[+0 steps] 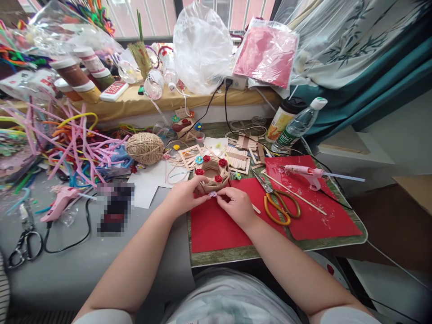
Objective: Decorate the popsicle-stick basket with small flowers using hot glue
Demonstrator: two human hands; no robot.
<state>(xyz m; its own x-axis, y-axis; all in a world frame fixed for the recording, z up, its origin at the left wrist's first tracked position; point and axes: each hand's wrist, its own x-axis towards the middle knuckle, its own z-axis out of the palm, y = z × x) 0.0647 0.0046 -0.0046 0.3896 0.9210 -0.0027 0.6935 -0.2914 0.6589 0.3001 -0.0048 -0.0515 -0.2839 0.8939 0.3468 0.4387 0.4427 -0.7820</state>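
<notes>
Both hands met over the red sheet (216,229). Left hand (184,195) and right hand (236,204) together pinched a small pale flower (212,194). Just beyond stood the twine-wrapped ring (213,173) bearing red rosettes. Scissors (278,202) lay right; twine ball (145,148) farther left.

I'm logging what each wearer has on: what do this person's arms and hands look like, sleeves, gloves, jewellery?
Both forearms are bare. The left hand and right hand have no gloves, and no rings, watch or bracelet show. Short white sleeves appear only at the bottom edge, with a pale garment between them.
</notes>
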